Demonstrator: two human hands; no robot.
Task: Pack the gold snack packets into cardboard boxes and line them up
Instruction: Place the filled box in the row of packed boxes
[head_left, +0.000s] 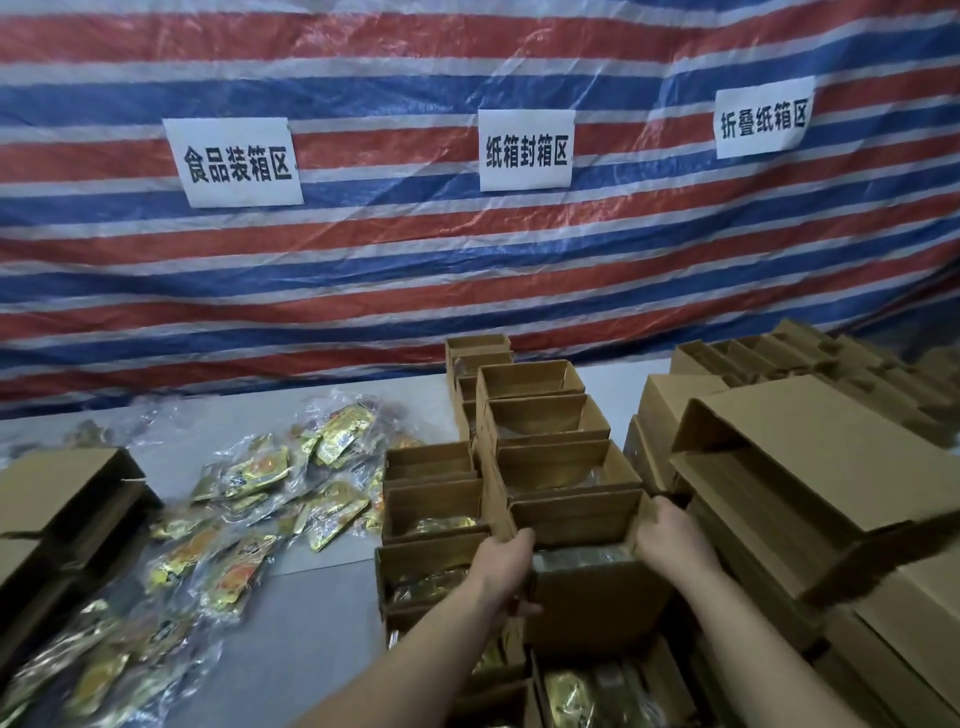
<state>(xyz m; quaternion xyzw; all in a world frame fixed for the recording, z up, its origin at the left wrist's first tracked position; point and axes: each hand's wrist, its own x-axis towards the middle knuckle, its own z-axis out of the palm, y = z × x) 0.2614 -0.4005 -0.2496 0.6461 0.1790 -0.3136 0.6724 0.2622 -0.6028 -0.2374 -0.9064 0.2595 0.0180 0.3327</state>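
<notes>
Both my hands hold one open cardboard box (592, 597) in the middle of the table. My left hand (501, 569) grips its left wall, my right hand (672, 540) grips its right wall. Packets show inside its top. Behind it a column of open boxes (545, 421) runs toward the back, and a second column (434, 499) stands to the left, some with gold packets inside. Loose gold snack packets (249, 519) in clear plastic lie spread over the left of the table. A box near me (602, 691) holds gold packets.
Large cardboard cartons (810, 467) are stacked at the right, with more boxes behind them. Another dark carton (62, 499) stands at the left edge. A red, white and blue striped tarp (467, 260) with three paper signs hangs behind the grey table (322, 613).
</notes>
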